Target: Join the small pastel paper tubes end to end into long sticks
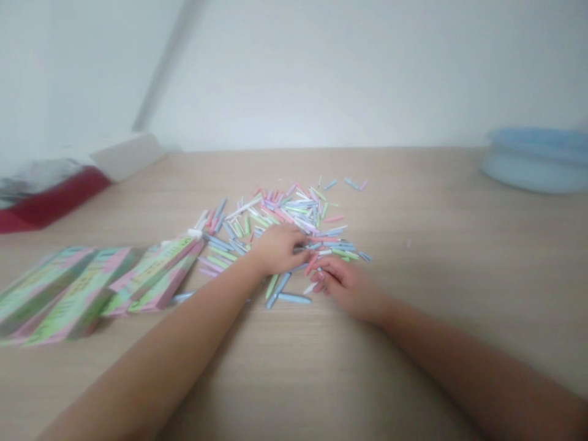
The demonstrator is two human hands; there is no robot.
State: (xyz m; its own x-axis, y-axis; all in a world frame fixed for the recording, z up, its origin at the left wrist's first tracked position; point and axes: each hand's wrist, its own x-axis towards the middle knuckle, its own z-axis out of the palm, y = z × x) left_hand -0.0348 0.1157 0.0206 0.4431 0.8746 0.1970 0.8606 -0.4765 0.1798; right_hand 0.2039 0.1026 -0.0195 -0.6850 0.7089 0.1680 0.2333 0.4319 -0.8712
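Observation:
A loose heap of thin pastel sticks [289,214] in pink, blue, green and white, possibly folded paper, lies spread on the wooden tabletop [395,318]. My left hand [278,249] rests on the heap's near part, its fingertips among the sticks. My right hand [344,286] lies just below it, with curled fingers close to a pink stick [311,263]. Blur hides whether either hand holds a stick. Several blue sticks [280,289] lie beside my right hand.
Several flat pink-and-green printed packets [78,293] lie at the table's left. Behind them are a red object [55,202] and a white box [126,156]. A pale blue round container [535,162] stands at the back right, against a white wall [349,73].

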